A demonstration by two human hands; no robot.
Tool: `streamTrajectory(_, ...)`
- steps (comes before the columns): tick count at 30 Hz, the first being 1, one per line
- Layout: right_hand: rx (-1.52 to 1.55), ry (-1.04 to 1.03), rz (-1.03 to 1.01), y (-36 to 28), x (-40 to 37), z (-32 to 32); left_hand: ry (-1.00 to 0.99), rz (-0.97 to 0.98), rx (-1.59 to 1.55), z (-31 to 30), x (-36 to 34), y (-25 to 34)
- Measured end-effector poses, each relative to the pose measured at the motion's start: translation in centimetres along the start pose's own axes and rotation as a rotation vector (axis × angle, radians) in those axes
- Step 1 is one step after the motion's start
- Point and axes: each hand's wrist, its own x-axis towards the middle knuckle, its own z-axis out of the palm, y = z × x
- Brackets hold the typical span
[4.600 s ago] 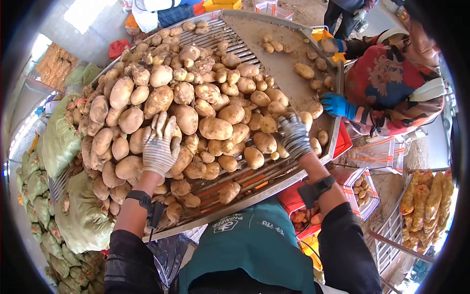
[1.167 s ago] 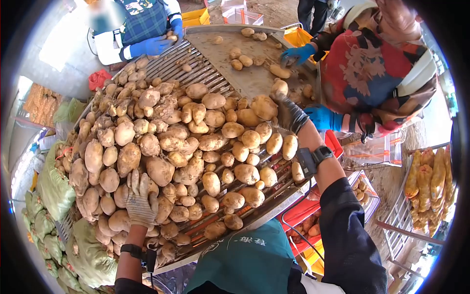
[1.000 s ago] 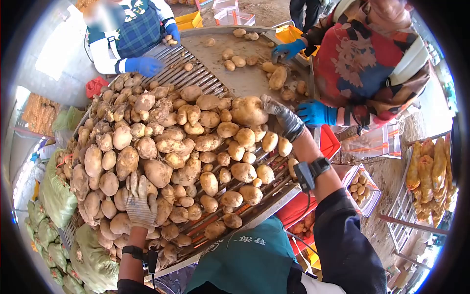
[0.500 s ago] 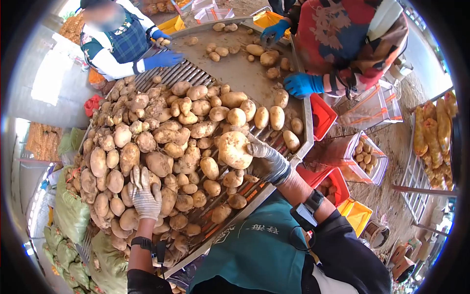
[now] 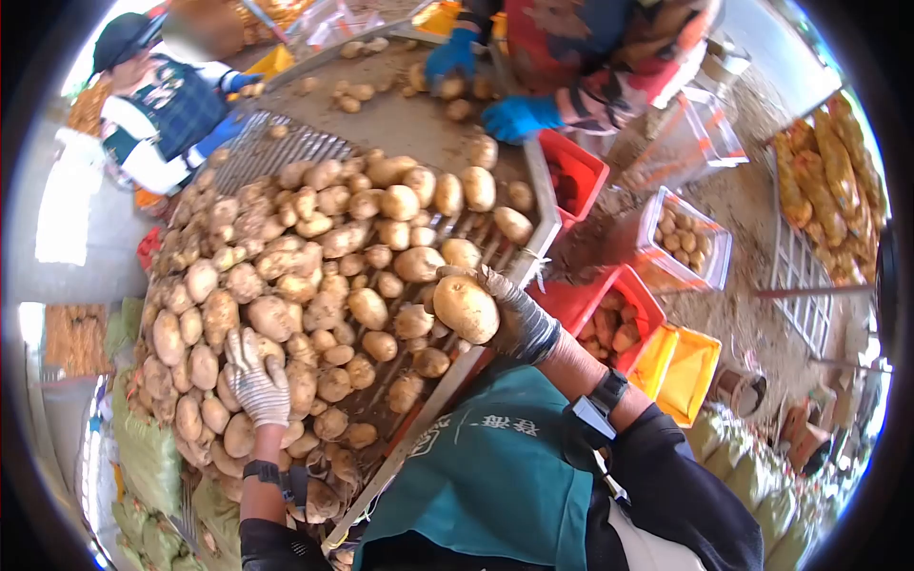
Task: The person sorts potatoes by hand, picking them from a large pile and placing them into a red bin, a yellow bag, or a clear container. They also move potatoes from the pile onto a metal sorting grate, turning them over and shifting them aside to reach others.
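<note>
A large, smooth potato (image 5: 466,310) is gripped in my right hand (image 5: 522,320), which wears a dirty grey glove and hovers at the near right edge of the sorting table (image 5: 405,128). My left hand (image 5: 259,383), in a whitish striped glove, lies with fingers stretched over the potato heap (image 5: 271,317) and touches potatoes there. Those potatoes vary in size, and some are caked with soil. Between the bars of the slatted rack, dark gaps show near the right side of the heap.
One co-worker (image 5: 171,105) stands at the far left. Another's blue-gloved hands (image 5: 522,116) are among potatoes at the far right. Right of the table are a red bin (image 5: 649,303), a clear crate (image 5: 714,257) of potatoes and a yellow crate (image 5: 687,373). Green sacks (image 5: 148,443) stand left.
My view has turned toward the right. My right hand has moved with the large potato to the table's near edge, and the potato's visible side has changed. The left hand stays on the heap.
</note>
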Motion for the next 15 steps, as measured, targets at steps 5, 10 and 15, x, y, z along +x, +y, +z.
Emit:
streamTrajectory(5,0.102,0.127,-0.203,-0.4,-9.5,-8.3,0.097,0.08,0.033,1.5,0.0,-1.1)
streamTrajectory(10,-0.669,0.966,-0.729,1.5,-30.5,-23.7,0.029,0.051,0.077,0.8,0.1,-0.6)
streamTrajectory(15,0.281,1.63,-0.775,2.6,-50.2,-30.6,0.009,0.023,0.029,0.7,-0.1,-0.5)
